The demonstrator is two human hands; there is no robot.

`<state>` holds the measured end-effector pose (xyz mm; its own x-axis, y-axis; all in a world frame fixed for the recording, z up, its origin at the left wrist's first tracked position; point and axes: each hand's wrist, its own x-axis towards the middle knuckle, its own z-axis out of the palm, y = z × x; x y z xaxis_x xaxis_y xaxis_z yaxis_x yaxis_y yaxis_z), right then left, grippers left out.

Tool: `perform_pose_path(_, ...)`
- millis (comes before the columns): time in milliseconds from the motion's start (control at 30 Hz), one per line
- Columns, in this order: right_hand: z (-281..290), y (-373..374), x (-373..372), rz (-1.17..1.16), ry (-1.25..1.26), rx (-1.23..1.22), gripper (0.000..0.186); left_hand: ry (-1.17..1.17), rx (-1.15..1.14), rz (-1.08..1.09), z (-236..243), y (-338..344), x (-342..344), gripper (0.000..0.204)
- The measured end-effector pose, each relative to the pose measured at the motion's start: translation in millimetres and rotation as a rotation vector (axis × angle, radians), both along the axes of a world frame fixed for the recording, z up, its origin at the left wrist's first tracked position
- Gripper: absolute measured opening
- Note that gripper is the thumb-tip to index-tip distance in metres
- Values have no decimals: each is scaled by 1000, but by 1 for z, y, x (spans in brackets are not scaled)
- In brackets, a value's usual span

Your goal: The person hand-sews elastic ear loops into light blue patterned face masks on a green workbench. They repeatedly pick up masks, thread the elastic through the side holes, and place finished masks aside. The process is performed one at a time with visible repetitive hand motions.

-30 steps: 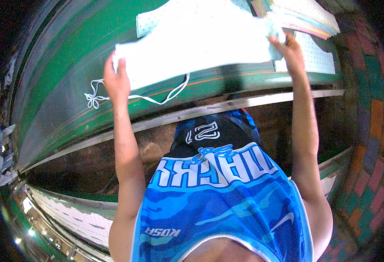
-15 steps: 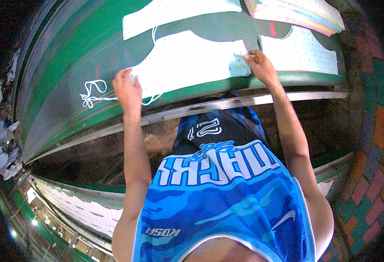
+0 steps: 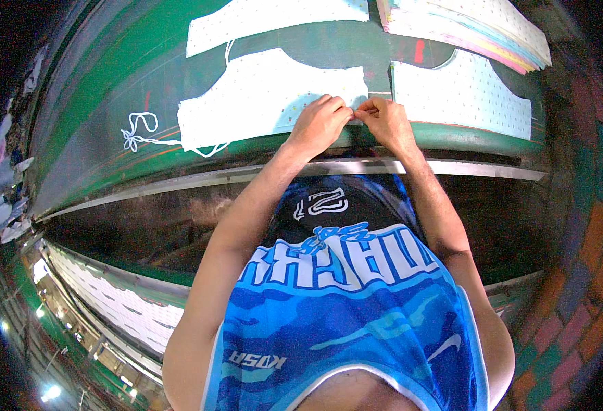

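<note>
A white cut fabric panel (image 3: pixel 260 89) with small dots and a curved upper edge lies flat on the dark green table in front of me. At its near right corner my left hand (image 3: pixel 320 125) and my right hand (image 3: pixel 385 125) meet, fingertips almost touching. Both are closed in a pinch on the panel's edge; the fingers cover the exact spot they grip. A thin white cord (image 3: pixel 133 142) with loops lies left of the panel, and part of it passes beneath the cloth. Just right of my right hand is a second dotted panel (image 3: pixel 464 96).
Another white panel (image 3: pixel 274 20) lies farther back. At the far right a stack of cut pieces (image 3: pixel 466 31) shows pink and yellow edges. A pale metal rail (image 3: pixel 452 168) runs along the table's near edge, and brick-patterned flooring (image 3: pixel 575 294) shows at the right.
My left hand has let go of the panel's left end and moved right to join my right hand. My right hand has shifted slightly left and down. The panel sits slightly farther left in view.
</note>
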<state>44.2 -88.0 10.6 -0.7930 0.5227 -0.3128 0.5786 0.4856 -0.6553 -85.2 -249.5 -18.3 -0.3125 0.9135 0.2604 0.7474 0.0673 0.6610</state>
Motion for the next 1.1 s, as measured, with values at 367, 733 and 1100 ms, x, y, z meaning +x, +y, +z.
perform_pose_path(367,3,-18,-22,39,4,-98,26,-80,4,14,-3,-26,-18,10)
perform_pose_path(733,-10,-2,-9,37,24,-104,29,-341,53,121,-5,-10,-14,9)
perform_pose_path(1100,-14,15,4,14,92,-147,25,-261,-49,145,-7,26,10,18)
